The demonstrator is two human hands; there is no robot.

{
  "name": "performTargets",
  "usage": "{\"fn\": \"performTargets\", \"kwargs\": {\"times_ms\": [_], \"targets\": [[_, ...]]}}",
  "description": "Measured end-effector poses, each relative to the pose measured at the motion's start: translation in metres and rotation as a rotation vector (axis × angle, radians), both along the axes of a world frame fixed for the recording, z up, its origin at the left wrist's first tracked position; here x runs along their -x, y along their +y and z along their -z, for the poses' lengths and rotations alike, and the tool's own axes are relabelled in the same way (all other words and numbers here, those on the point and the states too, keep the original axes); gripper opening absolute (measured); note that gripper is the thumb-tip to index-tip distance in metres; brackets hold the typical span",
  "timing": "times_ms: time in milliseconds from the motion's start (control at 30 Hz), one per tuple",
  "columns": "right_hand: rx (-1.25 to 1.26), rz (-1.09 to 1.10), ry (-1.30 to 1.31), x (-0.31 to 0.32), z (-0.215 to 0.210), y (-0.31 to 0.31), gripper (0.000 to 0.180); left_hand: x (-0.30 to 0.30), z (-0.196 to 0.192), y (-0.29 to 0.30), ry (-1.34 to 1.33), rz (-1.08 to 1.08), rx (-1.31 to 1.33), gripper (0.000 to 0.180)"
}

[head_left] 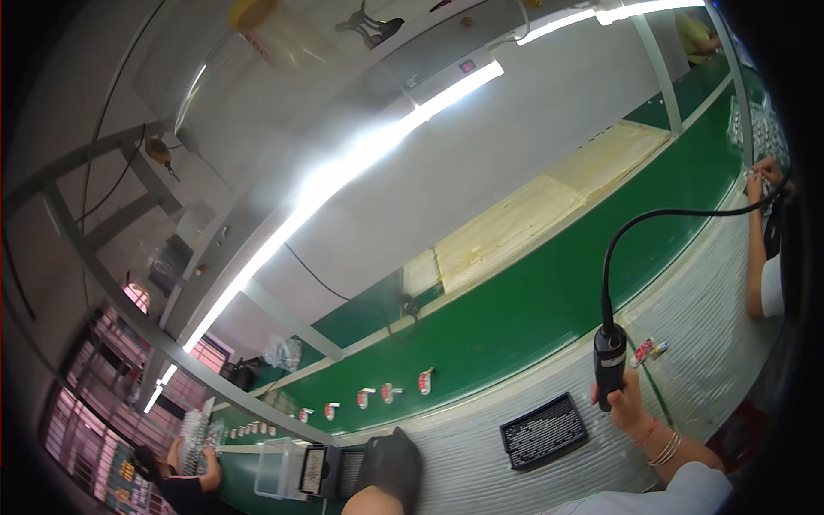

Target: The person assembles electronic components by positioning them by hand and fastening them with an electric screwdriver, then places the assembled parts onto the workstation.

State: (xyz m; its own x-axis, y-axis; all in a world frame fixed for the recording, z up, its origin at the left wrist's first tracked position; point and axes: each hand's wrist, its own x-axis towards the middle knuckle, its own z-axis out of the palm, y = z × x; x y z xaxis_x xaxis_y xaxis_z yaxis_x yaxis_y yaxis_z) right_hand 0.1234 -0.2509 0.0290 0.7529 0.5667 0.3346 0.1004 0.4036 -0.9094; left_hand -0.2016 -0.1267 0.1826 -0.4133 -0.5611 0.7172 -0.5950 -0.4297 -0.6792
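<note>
Both hands raised low in the view, well apart.
The left hand, in a black glove, is lifted with fingers loosely curled; the bare right hand, bangles at its wrist, is closed in a fist, forearm angling in from the lower right.

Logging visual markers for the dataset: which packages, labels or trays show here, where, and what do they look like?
Small labelled pieces: row on the green belt, white and red.
Black tray: grey bench by the right hand, rectangular, gridded.
Clear box: lower left, near the gloved left hand.
</note>
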Motion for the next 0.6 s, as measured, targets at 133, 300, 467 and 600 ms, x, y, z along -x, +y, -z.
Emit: {"fn": "performTargets", "kwargs": {"times_ms": [133,300,467,600], "targets": [[0.05,0.042,0.003,-0.003,0.007,-0.008,0.077,0.084,0.046,0.034,0.181,-0.013,0.123,0.036],[0.009,0.016,-0.03,-0.004,0.003,0.006,0.074,0.109,0.024,0.084,0.352,-0.064,0.377,0.032],[-0.019,0.029,-0.009,-0.006,-0.002,0.007,0.073,0.13,-0.038,0.147,0.517,-0.125,0.614,0.028],[-0.002,0.058,-0.028,-0.007,0.007,0.007,0.073,0.108,-0.01,0.183,0.583,-0.152,0.792,0.026]]}}
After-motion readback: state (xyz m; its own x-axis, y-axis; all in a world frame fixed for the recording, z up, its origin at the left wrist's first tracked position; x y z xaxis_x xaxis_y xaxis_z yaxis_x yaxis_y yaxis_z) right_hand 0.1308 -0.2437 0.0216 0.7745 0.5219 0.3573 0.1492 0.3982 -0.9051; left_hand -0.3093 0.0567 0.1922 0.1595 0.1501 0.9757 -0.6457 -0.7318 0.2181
